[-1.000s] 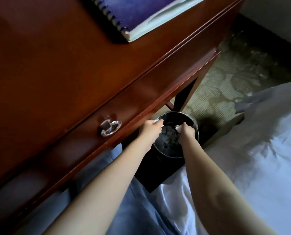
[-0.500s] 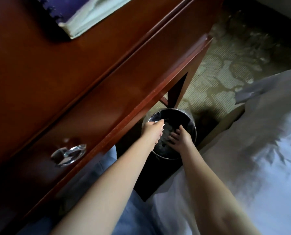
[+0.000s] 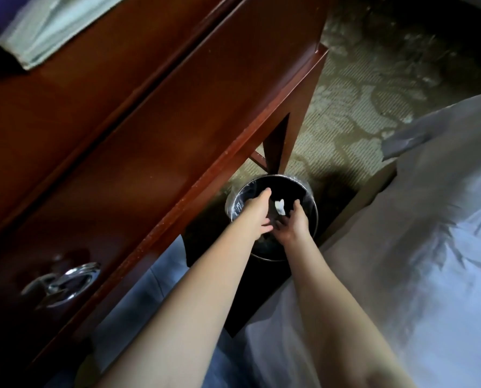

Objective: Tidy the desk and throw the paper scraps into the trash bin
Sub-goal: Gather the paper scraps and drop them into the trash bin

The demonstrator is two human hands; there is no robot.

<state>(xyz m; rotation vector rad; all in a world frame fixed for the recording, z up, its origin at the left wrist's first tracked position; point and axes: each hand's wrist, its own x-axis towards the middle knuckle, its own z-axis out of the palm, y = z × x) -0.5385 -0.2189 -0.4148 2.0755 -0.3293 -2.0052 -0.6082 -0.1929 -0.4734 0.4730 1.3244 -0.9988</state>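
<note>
A round black trash bin [image 3: 312, 203] with a clear liner stands on the floor below the desk's right end. Both my hands hang over its mouth. My left hand [image 3: 257, 212] has its fingers stretched out and holds nothing. My right hand [image 3: 294, 224] is spread open beside it, fingers apart. A small white paper scrap [image 3: 279, 206] shows between the two hands, inside the bin's opening and touching neither hand that I can see. The bin's bottom is dark.
The reddish wooden desk [image 3: 155, 130] fills the left, with a chrome drawer handle [image 3: 65, 284] at lower left and a blurred notebook [image 3: 29, 32] on top. A white bed cover [image 3: 415, 247] lies on the right, patterned carpet [image 3: 354, 113] beyond.
A second ago both hands gripped crumpled paper over the bin. They have since opened and the paper has dropped; one scrap is loose between them. The view has swung right.
</note>
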